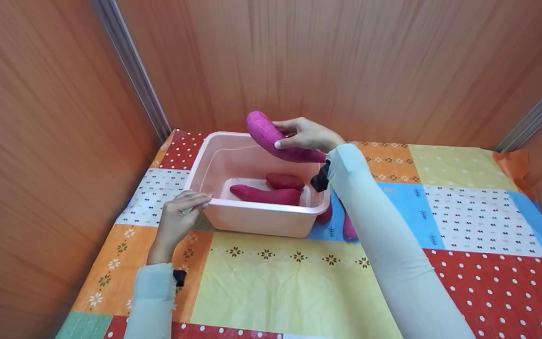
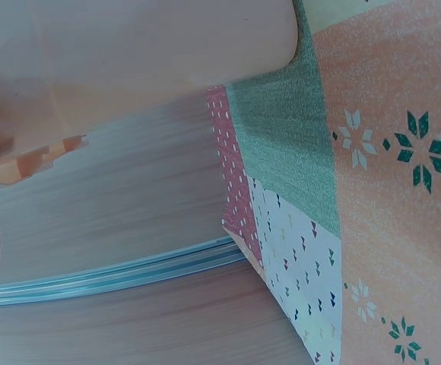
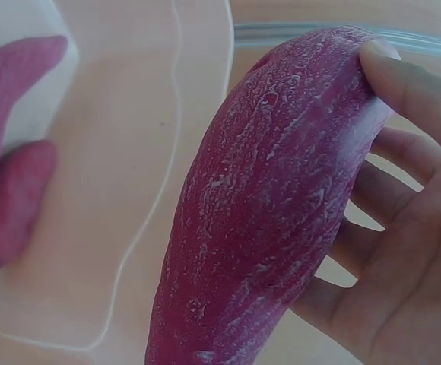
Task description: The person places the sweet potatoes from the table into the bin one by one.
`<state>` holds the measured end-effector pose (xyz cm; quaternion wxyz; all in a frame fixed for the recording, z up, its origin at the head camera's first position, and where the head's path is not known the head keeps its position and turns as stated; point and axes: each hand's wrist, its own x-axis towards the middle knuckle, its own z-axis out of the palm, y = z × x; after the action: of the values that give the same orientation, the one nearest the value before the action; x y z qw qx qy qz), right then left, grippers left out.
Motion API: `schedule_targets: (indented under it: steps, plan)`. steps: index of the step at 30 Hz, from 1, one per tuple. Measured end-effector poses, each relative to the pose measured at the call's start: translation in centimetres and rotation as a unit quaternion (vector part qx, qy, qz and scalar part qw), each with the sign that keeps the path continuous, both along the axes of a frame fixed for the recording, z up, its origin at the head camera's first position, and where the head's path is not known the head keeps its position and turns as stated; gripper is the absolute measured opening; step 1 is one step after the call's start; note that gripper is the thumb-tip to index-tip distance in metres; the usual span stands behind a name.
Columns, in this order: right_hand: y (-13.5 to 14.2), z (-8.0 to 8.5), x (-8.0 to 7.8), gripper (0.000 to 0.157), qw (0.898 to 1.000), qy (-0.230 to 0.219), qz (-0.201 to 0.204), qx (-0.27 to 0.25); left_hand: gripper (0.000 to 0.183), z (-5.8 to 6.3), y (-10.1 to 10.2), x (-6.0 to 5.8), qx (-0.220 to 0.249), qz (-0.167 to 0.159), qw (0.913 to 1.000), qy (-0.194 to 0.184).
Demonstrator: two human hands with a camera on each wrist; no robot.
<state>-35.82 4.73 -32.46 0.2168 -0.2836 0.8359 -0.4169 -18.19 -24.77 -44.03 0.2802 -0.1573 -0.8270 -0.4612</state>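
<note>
My right hand (image 1: 306, 134) grips a long, curved purple-red sweet potato (image 1: 265, 132) above the back right of a pale pink plastic basin (image 1: 259, 221). In the right wrist view, the thumb and fingers hold the sweet potato (image 3: 258, 198) along one side. Inside the basin lie a long sweet potato (image 1: 268, 195) and a shorter one (image 1: 284, 181) behind it. My left hand (image 1: 181, 214) holds the basin's rim at the front left corner. Little of that hand shows in the left wrist view, where the basin's wall (image 2: 152, 46) fills the top left.
Beside the basin's right wall, a sweet potato (image 1: 325, 215) and another (image 1: 349, 228) lie on the patchwork cloth (image 1: 290, 282), partly hidden by the basin and my right arm. Wood-grain panels (image 1: 337, 61) stand behind and at both sides. Orange fabric (image 1: 515, 169) bunches at the right edge.
</note>
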Motion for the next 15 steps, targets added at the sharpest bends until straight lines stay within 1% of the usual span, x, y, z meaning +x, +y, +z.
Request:
schedule_targets:
  steps: [3, 5, 7, 11, 15]
  plan:
    - [-0.6, -0.4, 0.0, 0.067, 1.0, -0.002, 0.003, 0.002, 0.022, -1.0, -0.5, -0.6, 0.001, 0.007, 1.0, -0.004]
    - [-1.0, -0.7, 0.0, 0.068, 1.0, -0.003, 0.003, 0.007, 0.022, -1.7, -0.8, -1.0, 0.003, 0.013, 0.9998, -0.011]
    - [-1.3, -0.9, 0.0, 0.068, 1.0, -0.004, 0.004, 0.009, 0.022, -2.3, -1.1, -1.2, 0.007, 0.015, 0.9996, -0.023]
    - [-1.7, -1.3, 0.1, 0.067, 1.0, -0.01, 0.008, 0.009, 0.021, -2.3, -1.1, -1.3, 0.012, 0.01, 0.9993, -0.033]
    - [-1.8, -1.7, 0.0, 0.065, 1.0, -0.019, 0.013, 0.005, 0.02, -2.3, -0.9, -1.4, 0.011, 0.003, 0.9997, -0.023]
